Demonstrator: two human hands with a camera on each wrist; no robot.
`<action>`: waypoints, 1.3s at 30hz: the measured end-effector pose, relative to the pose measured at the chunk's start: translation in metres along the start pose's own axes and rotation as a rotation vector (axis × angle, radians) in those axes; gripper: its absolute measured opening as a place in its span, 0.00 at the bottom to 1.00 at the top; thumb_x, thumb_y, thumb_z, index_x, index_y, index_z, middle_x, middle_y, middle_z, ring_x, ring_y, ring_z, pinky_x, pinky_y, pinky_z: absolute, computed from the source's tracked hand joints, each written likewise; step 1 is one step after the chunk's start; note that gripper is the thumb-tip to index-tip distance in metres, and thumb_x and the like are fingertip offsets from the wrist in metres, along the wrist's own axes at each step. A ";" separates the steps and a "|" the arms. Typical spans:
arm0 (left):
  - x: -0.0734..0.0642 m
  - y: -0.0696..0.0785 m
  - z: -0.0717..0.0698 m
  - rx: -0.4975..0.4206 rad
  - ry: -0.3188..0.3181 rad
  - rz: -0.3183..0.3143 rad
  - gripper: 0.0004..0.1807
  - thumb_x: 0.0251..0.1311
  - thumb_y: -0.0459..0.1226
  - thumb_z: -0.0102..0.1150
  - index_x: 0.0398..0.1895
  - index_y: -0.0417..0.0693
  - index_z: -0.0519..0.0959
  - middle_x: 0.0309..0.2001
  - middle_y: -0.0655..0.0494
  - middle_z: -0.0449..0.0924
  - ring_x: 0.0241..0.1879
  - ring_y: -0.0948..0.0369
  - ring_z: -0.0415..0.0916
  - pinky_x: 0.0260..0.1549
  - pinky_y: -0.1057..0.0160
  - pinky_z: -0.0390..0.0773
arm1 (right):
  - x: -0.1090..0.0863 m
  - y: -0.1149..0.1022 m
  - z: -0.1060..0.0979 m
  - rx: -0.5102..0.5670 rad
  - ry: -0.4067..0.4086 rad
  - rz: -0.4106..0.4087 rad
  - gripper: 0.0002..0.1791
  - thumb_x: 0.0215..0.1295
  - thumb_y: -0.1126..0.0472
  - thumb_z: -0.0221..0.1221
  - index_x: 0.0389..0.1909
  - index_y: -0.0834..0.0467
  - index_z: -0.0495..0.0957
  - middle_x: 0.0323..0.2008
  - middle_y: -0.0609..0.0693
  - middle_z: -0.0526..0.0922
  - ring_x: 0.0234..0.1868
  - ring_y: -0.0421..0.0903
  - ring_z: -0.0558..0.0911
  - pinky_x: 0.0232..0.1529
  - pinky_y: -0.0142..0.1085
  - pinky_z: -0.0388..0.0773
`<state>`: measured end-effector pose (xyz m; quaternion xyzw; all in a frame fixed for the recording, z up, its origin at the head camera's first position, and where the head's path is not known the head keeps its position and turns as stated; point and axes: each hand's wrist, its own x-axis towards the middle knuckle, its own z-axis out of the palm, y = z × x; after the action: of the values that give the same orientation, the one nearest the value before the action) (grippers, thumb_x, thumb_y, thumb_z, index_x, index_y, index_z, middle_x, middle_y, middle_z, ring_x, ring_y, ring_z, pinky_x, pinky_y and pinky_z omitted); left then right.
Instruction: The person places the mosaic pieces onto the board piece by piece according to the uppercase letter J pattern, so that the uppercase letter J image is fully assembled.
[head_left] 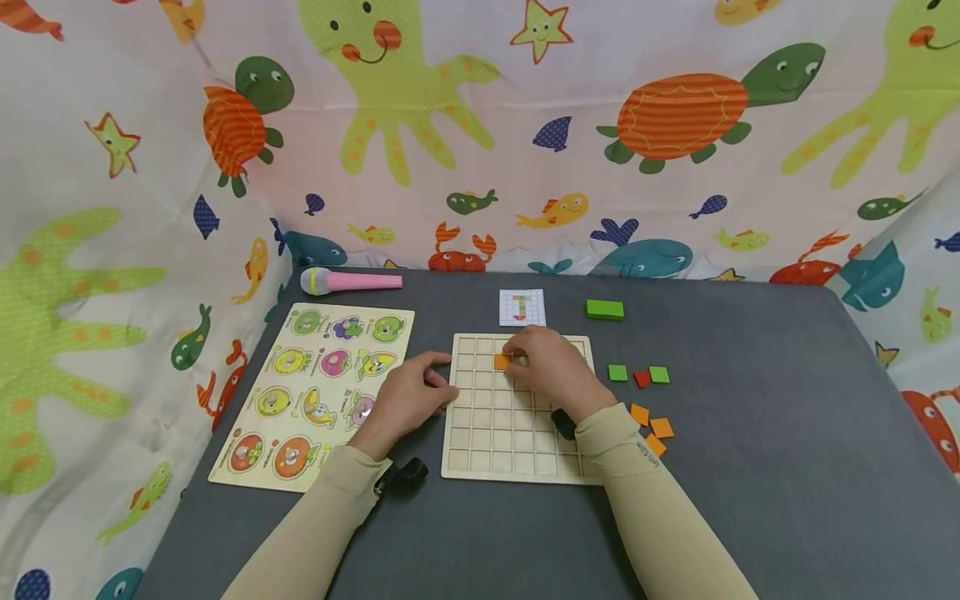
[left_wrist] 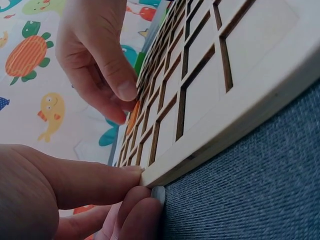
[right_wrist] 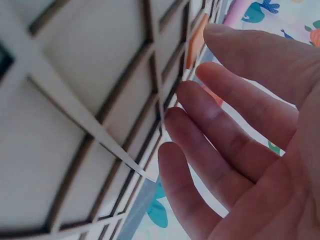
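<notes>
A pale wooden grid board [head_left: 480,462] lies flat on the table. At its left edge my left hand [head_left: 408,398] grips it, thumb on the rim and fingers curled against the side, as the left wrist view shows. My right hand [head_left: 551,367] is over the upper part of the grid. An orange square tile [head_left: 502,362] sits in a cell there, partly covered by the hand in the head view. In the right wrist view the right fingers [right_wrist: 187,107] are loosely bent and spread, with the thumb tip close to the orange tile [right_wrist: 196,42].
Loose green [head_left: 617,372], red [head_left: 642,379] and orange tiles [head_left: 662,427] lie right of the board. Behind it are a pattern card [head_left: 522,308] and a green block [head_left: 604,310]. A fruit puzzle board [head_left: 281,354] and pink toy microphone [head_left: 363,282] are at left.
</notes>
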<state>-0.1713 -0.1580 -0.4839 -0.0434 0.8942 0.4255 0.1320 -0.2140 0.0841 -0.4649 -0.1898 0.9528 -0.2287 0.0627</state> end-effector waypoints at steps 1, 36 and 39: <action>0.000 0.000 0.000 0.001 0.000 -0.002 0.32 0.64 0.42 0.76 0.72 0.55 0.79 0.38 0.55 0.87 0.28 0.61 0.86 0.32 0.63 0.86 | -0.001 -0.001 -0.002 0.009 -0.004 0.000 0.15 0.70 0.59 0.70 0.55 0.57 0.90 0.53 0.53 0.90 0.54 0.52 0.87 0.60 0.49 0.86; 0.000 -0.002 -0.003 -0.086 -0.026 0.004 0.33 0.63 0.40 0.78 0.71 0.52 0.79 0.37 0.52 0.88 0.28 0.60 0.88 0.33 0.61 0.89 | -0.178 0.127 -0.067 -0.061 0.050 0.103 0.18 0.64 0.62 0.76 0.55 0.53 0.90 0.53 0.51 0.88 0.55 0.55 0.86 0.59 0.61 0.85; 0.000 -0.002 -0.002 -0.091 -0.029 0.002 0.33 0.63 0.40 0.78 0.71 0.52 0.79 0.37 0.52 0.88 0.28 0.60 0.88 0.33 0.61 0.89 | -0.180 0.128 -0.063 -0.069 0.049 0.085 0.17 0.64 0.61 0.76 0.53 0.51 0.90 0.52 0.50 0.88 0.54 0.54 0.86 0.58 0.60 0.85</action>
<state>-0.1709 -0.1609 -0.4838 -0.0422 0.8721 0.4663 0.1423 -0.1045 0.2858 -0.4620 -0.1455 0.9686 -0.1972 0.0425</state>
